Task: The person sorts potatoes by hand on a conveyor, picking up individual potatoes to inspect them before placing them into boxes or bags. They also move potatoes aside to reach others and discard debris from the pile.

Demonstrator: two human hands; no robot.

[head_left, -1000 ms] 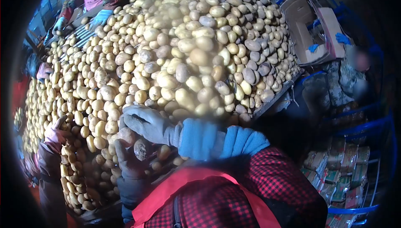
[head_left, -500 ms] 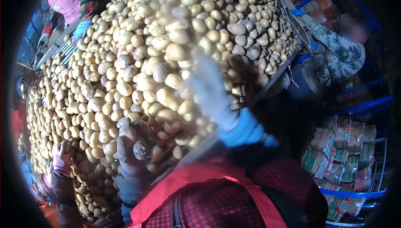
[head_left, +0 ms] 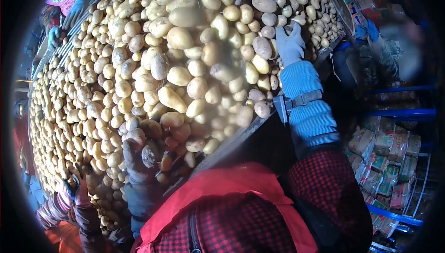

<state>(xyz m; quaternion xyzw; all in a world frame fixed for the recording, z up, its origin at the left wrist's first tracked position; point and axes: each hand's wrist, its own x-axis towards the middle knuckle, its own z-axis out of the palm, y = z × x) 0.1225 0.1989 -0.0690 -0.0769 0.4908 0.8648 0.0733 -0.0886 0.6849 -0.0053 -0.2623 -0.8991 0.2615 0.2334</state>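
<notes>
My right hand (head_left: 290, 44), in a pale glove with a ribbed blue cuff, stretches over the right side of a large heap of potatoes (head_left: 178, 76). Its fingers are spread and nothing shows between them. A purplish-brown potato (head_left: 262, 47) lies just left of it. Lower down, my left hand (head_left: 134, 162), in a dark, dirty glove, is in shadow at the near side of the heap. Its fingers curl against a potato (head_left: 135, 136). A dirt-blotched potato (head_left: 149, 156) sits right beside that hand. Part of the left hand's grip is hidden.
A dark edge (head_left: 232, 142) borders the heap before me. Other people's gloved hands (head_left: 76, 183) work at lower left, and more hands (head_left: 76, 9) at upper left beside metal bars. A person (head_left: 394, 51) stands at right. Stacked packages (head_left: 384, 160) fill a blue-framed rack.
My right hand, blurred over the middle of the heap before, has moved right and up and now spreads over its right side. My left hand stays by the same potatoes. The view has shifted slightly.
</notes>
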